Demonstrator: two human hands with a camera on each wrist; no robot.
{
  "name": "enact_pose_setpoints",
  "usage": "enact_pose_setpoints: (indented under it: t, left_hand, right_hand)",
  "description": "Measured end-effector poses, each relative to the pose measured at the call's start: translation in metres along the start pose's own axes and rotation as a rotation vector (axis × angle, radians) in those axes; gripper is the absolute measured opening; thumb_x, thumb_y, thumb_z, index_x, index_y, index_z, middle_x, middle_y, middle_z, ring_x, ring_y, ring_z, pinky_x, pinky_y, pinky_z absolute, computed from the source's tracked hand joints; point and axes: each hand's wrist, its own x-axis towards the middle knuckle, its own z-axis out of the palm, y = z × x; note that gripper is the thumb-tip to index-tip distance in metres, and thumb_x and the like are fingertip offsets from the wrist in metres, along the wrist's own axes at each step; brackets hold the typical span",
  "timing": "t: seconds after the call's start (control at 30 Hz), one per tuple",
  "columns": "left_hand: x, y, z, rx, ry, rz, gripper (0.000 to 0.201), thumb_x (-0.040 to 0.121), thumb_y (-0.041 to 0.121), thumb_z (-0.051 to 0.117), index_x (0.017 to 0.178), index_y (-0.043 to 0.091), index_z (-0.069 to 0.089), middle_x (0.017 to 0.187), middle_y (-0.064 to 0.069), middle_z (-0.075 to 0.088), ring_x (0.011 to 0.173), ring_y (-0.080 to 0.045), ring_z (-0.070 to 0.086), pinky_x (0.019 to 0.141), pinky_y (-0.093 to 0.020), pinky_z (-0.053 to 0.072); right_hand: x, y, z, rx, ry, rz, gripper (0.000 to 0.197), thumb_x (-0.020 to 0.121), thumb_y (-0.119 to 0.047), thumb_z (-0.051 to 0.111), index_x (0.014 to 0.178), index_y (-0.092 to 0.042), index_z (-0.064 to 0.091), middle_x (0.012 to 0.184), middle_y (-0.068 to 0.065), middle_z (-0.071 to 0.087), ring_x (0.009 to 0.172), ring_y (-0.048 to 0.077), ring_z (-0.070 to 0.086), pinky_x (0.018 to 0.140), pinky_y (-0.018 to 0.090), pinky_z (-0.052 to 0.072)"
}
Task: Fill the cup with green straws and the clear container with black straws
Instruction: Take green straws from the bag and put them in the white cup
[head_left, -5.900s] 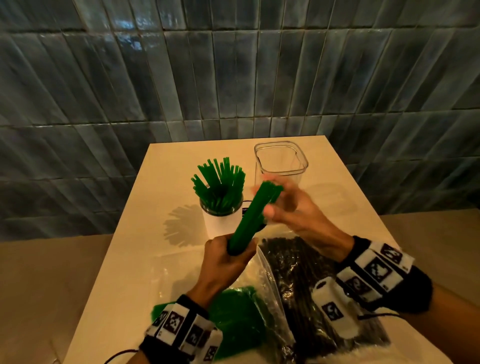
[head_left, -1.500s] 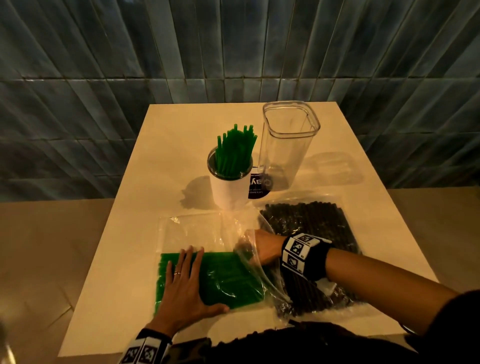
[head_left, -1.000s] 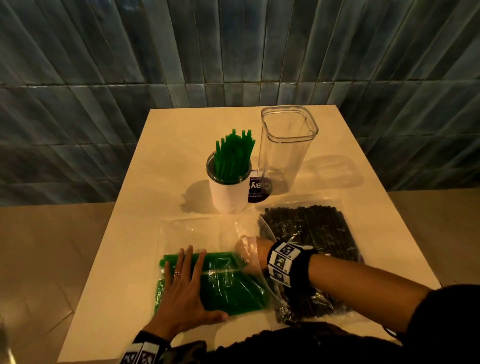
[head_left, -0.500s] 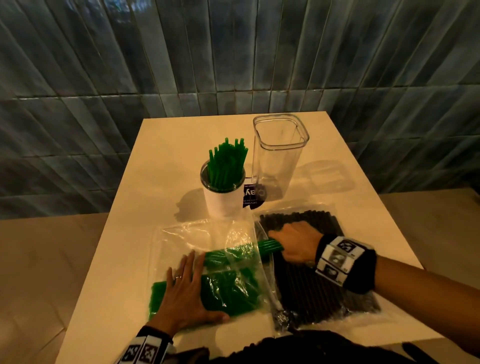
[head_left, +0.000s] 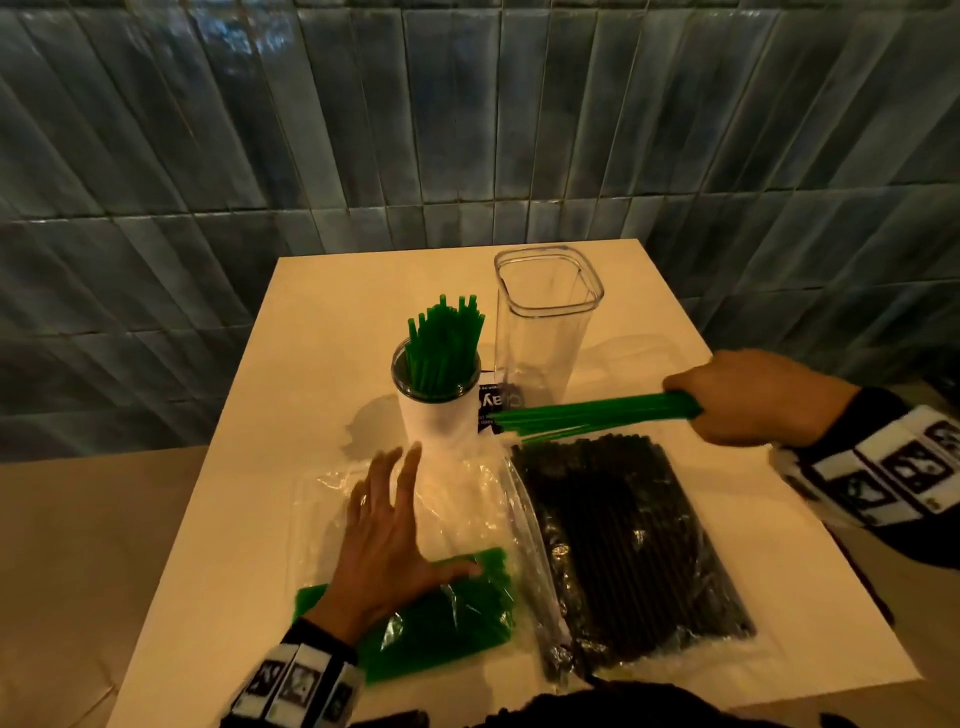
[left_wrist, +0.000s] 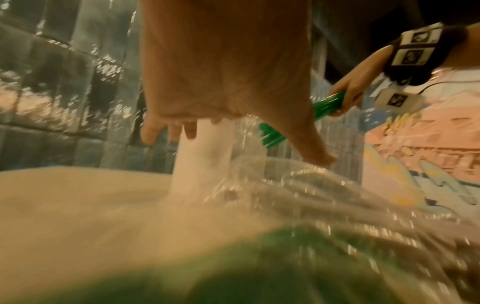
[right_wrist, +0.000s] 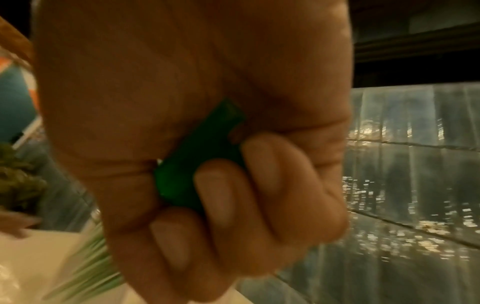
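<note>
Tiled wall (head_left: 467, 130) behind, cream bench (head_left: 322, 291) carrying everything. Bag of black straws (head_left: 623, 545) lies near-right, untouched by either hand; bag of green straws (head_left: 447, 613) near-left, part empty. Clear container (head_left: 545, 322) stands upright at the back, no straws in it. White cup (head_left: 436, 410) just left of it, already holding a bunch of upright green straws (head_left: 444, 338). Right hand (head_left: 748, 400) out to the right, above the bench, fingers (right_wrist: 221, 197) clamped round one end of a green straw bundle (head_left: 597, 410) that lies roughly level, free ends pointing toward the cup. Left hand (head_left: 379, 540) flat on the green bag, fingers spread straight, gripping nothing.

Step, as I judge it: green phase, bundle out of the bag, on its way to the cup. Next move calls for tipping the bundle upright, lining the ends over the cup mouth beside the straws already there, then dropping it in. Black straws not started.
</note>
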Motion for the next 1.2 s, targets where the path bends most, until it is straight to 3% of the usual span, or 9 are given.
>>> enact_pose_setpoints:
  t: [0.13, 0.23, 0.33, 0.5, 0.67, 0.8, 0.93, 1.03, 1.2]
  left_hand:
    - [0.026, 0.041, -0.017, 0.111, 0.276, 0.252, 0.109, 0.065, 0.078, 0.056, 0.147, 0.021, 0.013, 0.15, -0.013, 0.03, 0.14, -0.029, 0.022, 0.112, -0.051, 0.019]
    - [0.032, 0.051, -0.027, 0.06, 0.235, 0.191, 0.051, 0.079, 0.046, 0.067, 0.122, 0.023, 0.053, 0.106, -0.003, 0.068, 0.101, -0.021, 0.063, 0.091, -0.038, 0.049]
    - [0.031, 0.047, -0.029, 0.062, 0.195, 0.085, 0.016, 0.084, 0.037, 0.064, 0.092, 0.024, 0.063, 0.074, 0.003, 0.067, 0.069, -0.016, 0.062, 0.063, -0.027, 0.047]
    - [0.03, 0.043, -0.023, -0.476, 0.264, -0.105, 0.034, 0.081, 0.041, 0.069, 0.056, 0.019, 0.059, 0.042, 0.008, 0.048, 0.037, -0.007, 0.039, 0.044, -0.022, 0.032]
    - [0.038, 0.07, -0.031, -0.719, 0.049, -0.089, 0.022, 0.081, 0.024, 0.071, 0.068, 0.008, 0.065, 0.047, 0.004, 0.056, 0.04, -0.009, 0.048, 0.046, -0.026, 0.04]
    - [0.046, 0.095, -0.037, -0.884, -0.014, -0.013, 0.039, 0.079, 0.005, 0.07, 0.114, 0.014, 0.056, 0.058, 0.001, 0.062, 0.045, -0.011, 0.058, 0.042, -0.022, 0.044]
    - [0.055, 0.088, -0.041, -0.553, 0.202, 0.078, 0.064, 0.073, 0.034, 0.078, 0.129, 0.021, 0.05, 0.109, 0.01, 0.06, 0.093, -0.002, 0.059, 0.079, -0.014, 0.049]
    - [0.054, 0.067, -0.039, -0.305, 0.389, 0.171, 0.076, 0.061, 0.063, 0.074, 0.122, 0.024, 0.05, 0.12, 0.006, 0.047, 0.111, -0.009, 0.043, 0.092, -0.027, 0.042]
    - [0.069, 0.039, -0.031, -0.274, 0.542, 0.053, 0.125, 0.046, 0.077, 0.067, 0.143, 0.021, 0.012, 0.149, -0.013, 0.018, 0.14, -0.025, 0.012, 0.113, -0.034, 0.014]
  right_hand:
    - [-0.005, -0.054, -0.006, 0.073, 0.134, -0.283, 0.023, 0.084, -0.024, 0.054, 0.107, -0.028, 0.055, 0.09, 0.0, 0.059, 0.086, 0.019, 0.06, 0.068, 0.027, 0.042]
    - [-0.004, -0.079, -0.007, 0.124, 0.25, -0.431, 0.018, 0.088, -0.023, 0.054, 0.106, -0.024, 0.054, 0.084, -0.004, 0.056, 0.075, 0.011, 0.051, 0.064, 0.022, 0.034]
    - [-0.003, -0.086, -0.012, 0.244, 0.279, -0.477, 0.027, 0.086, -0.03, 0.062, 0.111, -0.024, 0.052, 0.075, -0.013, 0.046, 0.069, 0.006, 0.051, 0.059, 0.019, 0.035]
    - [-0.006, -0.066, -0.033, 1.108, 0.366, -0.414, 0.089, 0.052, -0.053, 0.077, 0.13, -0.038, 0.037, 0.098, -0.015, 0.061, 0.085, -0.001, 0.063, 0.076, 0.014, 0.05]
    - [0.007, -0.093, -0.015, 1.346, 0.103, -0.548, 0.055, 0.063, -0.028, 0.08, 0.113, -0.03, 0.057, 0.112, -0.013, 0.062, 0.099, -0.001, 0.061, 0.085, 0.014, 0.05]
    - [0.026, -0.136, 0.007, 1.62, 0.416, -0.508, 0.008, 0.08, -0.014, 0.072, 0.074, -0.015, 0.067, 0.079, 0.003, 0.071, 0.078, 0.012, 0.069, 0.072, 0.022, 0.055]
    - [0.043, -0.141, -0.007, 1.759, 0.62, -0.384, 0.031, 0.087, -0.019, 0.064, 0.058, -0.026, 0.063, 0.06, -0.005, 0.068, 0.067, 0.014, 0.07, 0.069, 0.029, 0.056]
    - [0.056, -0.133, -0.025, 1.82, 0.72, -0.261, 0.036, 0.089, -0.026, 0.062, 0.053, -0.027, 0.067, 0.058, 0.0, 0.068, 0.069, 0.026, 0.071, 0.076, 0.041, 0.057]
    - [0.073, -0.128, -0.046, 1.857, 0.786, -0.242, 0.031, 0.089, -0.019, 0.062, 0.059, -0.015, 0.061, 0.057, 0.005, 0.068, 0.057, 0.021, 0.068, 0.063, 0.028, 0.057]
